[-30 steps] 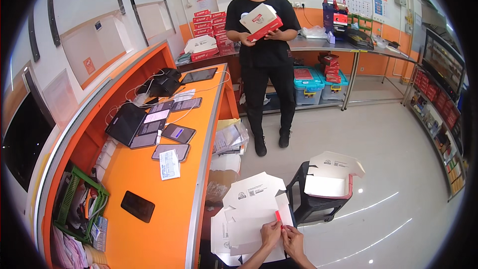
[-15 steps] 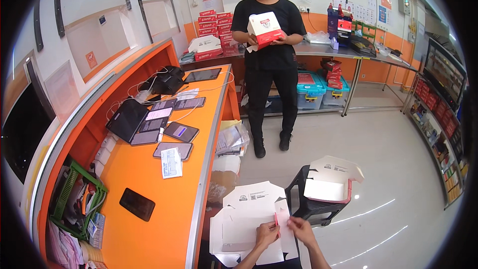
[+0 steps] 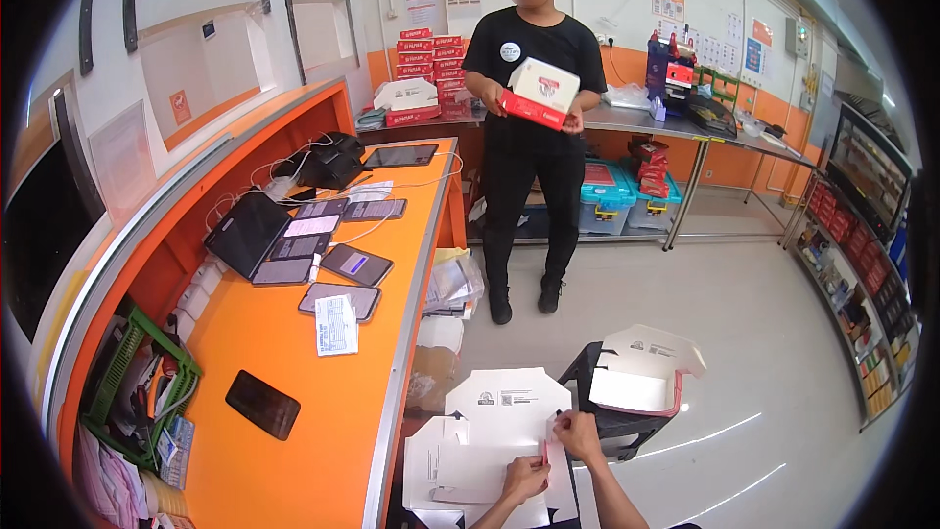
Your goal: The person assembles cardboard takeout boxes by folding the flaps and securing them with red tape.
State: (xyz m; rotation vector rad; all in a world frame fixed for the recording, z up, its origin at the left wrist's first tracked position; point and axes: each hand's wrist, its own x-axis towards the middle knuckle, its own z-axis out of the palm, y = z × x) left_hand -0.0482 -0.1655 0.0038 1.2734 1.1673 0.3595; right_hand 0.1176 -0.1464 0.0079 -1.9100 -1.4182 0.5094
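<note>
White carton (image 3: 490,431): beneath, I see.
Left grip (image 3: 527,478): curled, pinching red flap (image 3: 545,450).
Right grip (image 3: 580,434): arched ahead, pinching side flap (image 3: 552,429).

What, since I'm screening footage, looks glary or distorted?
Head view: white glare streaks cross the glossy pale grey floor; head view: the long orange counter curves along its left side; head view: the unfolded white cardboard box is brightly lit.
</note>
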